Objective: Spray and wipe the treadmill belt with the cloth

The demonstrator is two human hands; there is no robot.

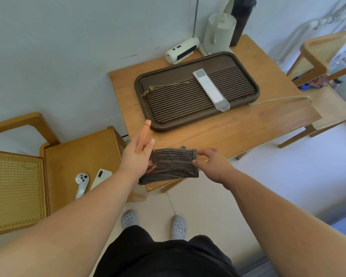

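Nearest the camera, two grey perforated clogs (179,226) stand on the pale floor, so the person is on their feet facing the light wooden desk (248,126). Both bare arms reach forward to its near corner. The left hand (136,154) holds a slim orange spray bottle (145,134) along its fingers, nozzle end pointing away. This looks like a carrying hold, not a spraying one. The right hand (214,164) pinches the right edge of the dark striped ribbed cloth (174,164) between thumb and forefinger. The cloth lies at the desk corner and partly overhangs it. The hands sit one at each end of it, probably to lift it clear. The treadmill belt is not in view, so this reads as gathering supplies, with spraying and wiping not yet begun.

Left of the hands, a wooden cane-backed chair (78,152) carries a white game controller (81,182) and a white phone (101,177). Farther back on the desk lies a dark brown ridged tray (256,90) with a long white remote (208,86) across it. A white kettle (218,35) stands behind it by the wall.
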